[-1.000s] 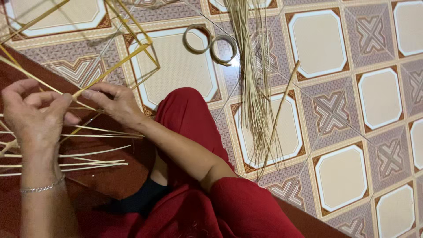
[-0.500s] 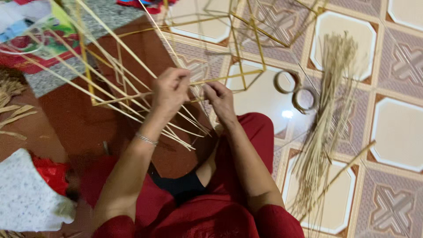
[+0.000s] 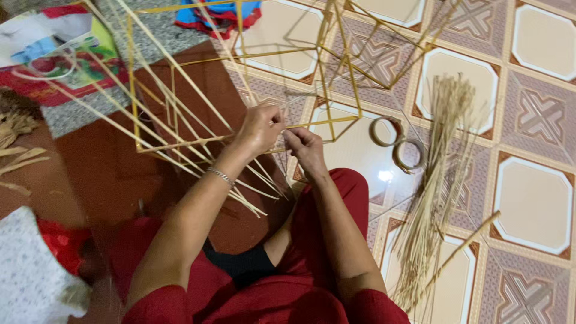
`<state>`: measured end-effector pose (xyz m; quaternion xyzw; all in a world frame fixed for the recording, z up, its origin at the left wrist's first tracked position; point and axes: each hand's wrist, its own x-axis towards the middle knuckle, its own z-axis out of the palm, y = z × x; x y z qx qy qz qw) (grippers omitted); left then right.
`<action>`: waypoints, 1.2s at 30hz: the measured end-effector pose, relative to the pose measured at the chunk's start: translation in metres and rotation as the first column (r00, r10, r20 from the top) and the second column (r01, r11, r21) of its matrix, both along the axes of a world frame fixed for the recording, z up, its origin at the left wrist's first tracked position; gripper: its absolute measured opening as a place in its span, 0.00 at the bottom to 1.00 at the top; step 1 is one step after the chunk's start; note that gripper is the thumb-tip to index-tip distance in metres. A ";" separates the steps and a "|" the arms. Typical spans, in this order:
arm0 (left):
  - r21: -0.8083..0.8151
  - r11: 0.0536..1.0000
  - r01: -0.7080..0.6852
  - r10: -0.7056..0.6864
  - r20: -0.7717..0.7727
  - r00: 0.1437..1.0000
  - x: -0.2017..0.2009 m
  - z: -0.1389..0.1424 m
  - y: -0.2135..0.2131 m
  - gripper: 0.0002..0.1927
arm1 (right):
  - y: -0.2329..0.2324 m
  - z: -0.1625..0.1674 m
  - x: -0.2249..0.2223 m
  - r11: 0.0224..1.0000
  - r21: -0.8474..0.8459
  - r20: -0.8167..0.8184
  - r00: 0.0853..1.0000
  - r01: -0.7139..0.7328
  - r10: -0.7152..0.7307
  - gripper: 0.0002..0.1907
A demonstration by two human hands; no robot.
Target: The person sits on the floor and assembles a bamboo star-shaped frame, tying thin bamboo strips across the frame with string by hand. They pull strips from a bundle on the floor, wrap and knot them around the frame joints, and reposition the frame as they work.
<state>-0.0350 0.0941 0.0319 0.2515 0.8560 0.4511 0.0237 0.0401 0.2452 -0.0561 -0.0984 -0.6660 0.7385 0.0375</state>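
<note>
- A person in red clothing sits on a patterned tile floor (image 3: pixel 534 204), both hands raised to one joint of a bamboo-stick frame (image 3: pixel 240 78) made of thin yellow strips.
- The left hand (image 3: pixel 259 127), a thin bracelet (image 3: pixel 221 176) at its wrist, is closed around the point where several sticks cross; the fingers curl tight and hide the joint itself.
- The right hand (image 3: pixel 305 147) meets it from the other side, fingertips pinched on something fine at the same crossing. Whether that is thread, tape or a stick end cannot be told from this view.
- The frame stands just in front of the person's knees, partly over a red-brown mat (image 3: pixel 108 174), with loose sticks fanning down and left from the held joint.
- The step in hand looks like binding or fixing one corner of the frame. The next move would seem to call for holding the sticks steady in the left hand while the right works the binding snug.
- Two rolls of tape (image 3: pixel 397 144) lie on the floor just right of the hands, touching each other.
- A bundle of dried straw-like fibres (image 3: pixel 438 180) lies beyond them, with a single stick (image 3: pixel 468 243) across its lower end.
- Crumpled cloth (image 3: pixel 219 15) and a printed sheet (image 3: pixel 54 54) sit at the far edge.
</note>
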 end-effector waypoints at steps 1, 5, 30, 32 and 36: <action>-0.040 0.999 -0.005 0.009 0.086 0.996 0.001 -0.001 -0.002 0.03 | -0.001 -0.001 -0.001 1.000 -0.013 -0.001 1.000 0.001 -0.001 0.11; -0.001 0.999 -0.040 0.036 0.443 0.896 0.012 0.004 -0.005 0.04 | -0.008 0.004 0.005 0.994 0.101 -0.005 0.999 0.037 -0.036 0.12; -0.239 0.969 -0.056 0.154 0.412 0.898 0.035 0.031 -0.007 0.07 | 0.360 -0.073 0.421 0.396 0.885 0.310 0.325 0.244 -0.894 0.14; -0.252 0.967 -0.047 0.143 0.378 0.915 0.037 0.033 -0.006 0.07 | 0.369 -0.052 0.416 0.424 0.782 0.269 0.366 0.457 -0.891 0.10; -0.315 0.949 -0.024 0.132 0.327 0.936 0.041 0.041 0.000 0.08 | 0.375 0.037 0.381 0.582 0.457 0.126 0.598 0.673 -0.791 0.04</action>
